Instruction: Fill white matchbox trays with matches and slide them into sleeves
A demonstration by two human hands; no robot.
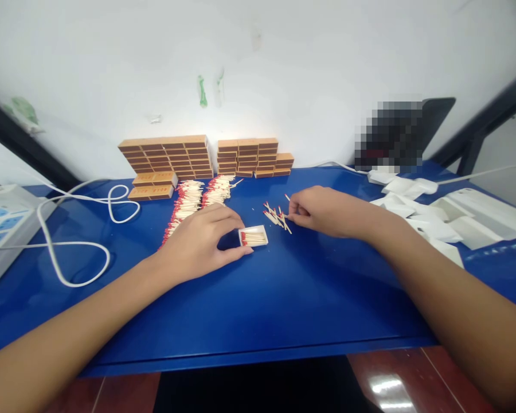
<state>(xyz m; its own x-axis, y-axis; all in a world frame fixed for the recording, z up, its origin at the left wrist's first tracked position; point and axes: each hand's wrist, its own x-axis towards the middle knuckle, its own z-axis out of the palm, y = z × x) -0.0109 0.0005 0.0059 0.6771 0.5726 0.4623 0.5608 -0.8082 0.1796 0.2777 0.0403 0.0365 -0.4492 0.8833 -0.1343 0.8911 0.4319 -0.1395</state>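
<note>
A small white matchbox tray [258, 245] rests on the blue table, partly filled with red-tipped matches. My left hand [206, 241] grips its left end between thumb and fingers. To the right of the tray lies a loose little pile of matches [276, 217]. At the pile's right edge, my right hand [327, 212] is closed in a pinch, with a matchstick [287, 198] poking out by its fingers. Two long heaps of matches, a left heap [188, 198] and a right heap [216, 189], lie behind my left hand, which hides part of them.
Stacked matchboxes [167, 155] and a second stack [247, 155] line the wall. At the right are several white empty trays [425, 215] and a dark, partly blurred panel [438, 117]. White cable [107, 264] loops beside a power strip [8, 223] at the left.
</note>
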